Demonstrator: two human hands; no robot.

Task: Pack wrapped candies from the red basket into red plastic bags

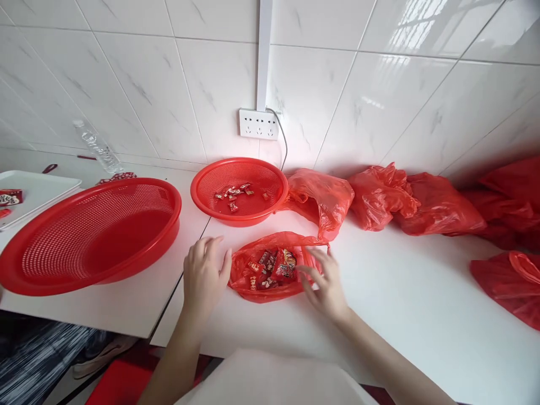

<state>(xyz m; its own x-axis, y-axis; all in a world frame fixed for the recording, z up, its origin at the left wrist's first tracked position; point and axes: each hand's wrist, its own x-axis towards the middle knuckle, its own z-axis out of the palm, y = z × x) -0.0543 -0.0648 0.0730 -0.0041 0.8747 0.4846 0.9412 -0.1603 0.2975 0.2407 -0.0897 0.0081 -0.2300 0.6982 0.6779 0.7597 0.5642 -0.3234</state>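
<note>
An open red plastic bag (253, 289) of small wrapped candies (272, 267) lies on the white counter in front of me. My left hand (205, 278) rests at the bag's left edge, fingers loosely spread, holding nothing. My right hand (324, 284) touches the bag's right side with fingers apart, fingertips on the plastic. Behind the bag stands a small red perforated basket (211, 188) with several candies (233, 195) in it.
A large red perforated basket (54, 242) sits to the left, overlapping a white tray (37, 188). Several knotted red bags (396, 194) line the tiled wall to the right, another red bag (510, 284) at far right. A plastic bottle (98, 147) and wall socket (259, 124) are behind.
</note>
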